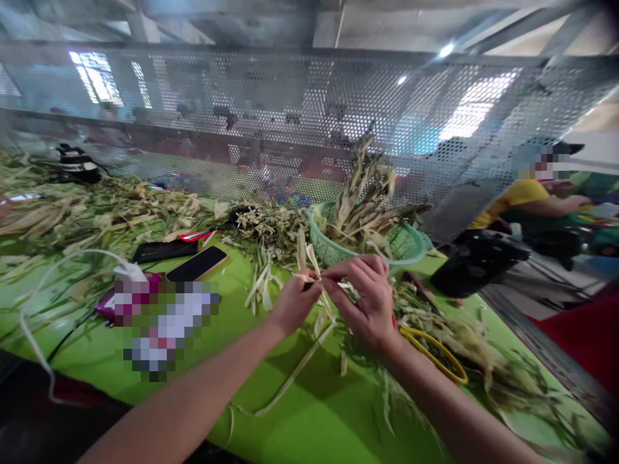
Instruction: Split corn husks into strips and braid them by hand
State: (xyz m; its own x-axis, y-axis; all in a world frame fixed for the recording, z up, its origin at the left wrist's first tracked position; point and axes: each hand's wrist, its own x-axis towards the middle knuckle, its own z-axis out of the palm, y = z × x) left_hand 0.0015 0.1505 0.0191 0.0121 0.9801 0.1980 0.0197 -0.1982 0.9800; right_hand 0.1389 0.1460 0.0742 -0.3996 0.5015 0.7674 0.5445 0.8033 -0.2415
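Pale dried corn husk strips (312, 254) stick up and hang down where my two hands meet over the green tabletop (309, 399). My left hand (296, 301) pinches the strips from the left. From the right, the fingertips of my right hand (362, 296) close on the same strips, touching my left fingertips. One long thin strip (300, 374) trails below onto the table. Beside my right wrist lie yellow loop handles (438, 351), seemingly of scissors, partly hidden by the arm. A small bunch of husk strips (264, 283) rests left of my hands.
Behind my hands stands a green plastic basket (329, 245) with dried husks. A phone (198, 264), a white cable (36, 309) and husk heaps (97, 212) lie leftward. At right are a black container (478, 264) and a person in yellow (522, 193). A perforated metal screen (271, 142) backs the table.
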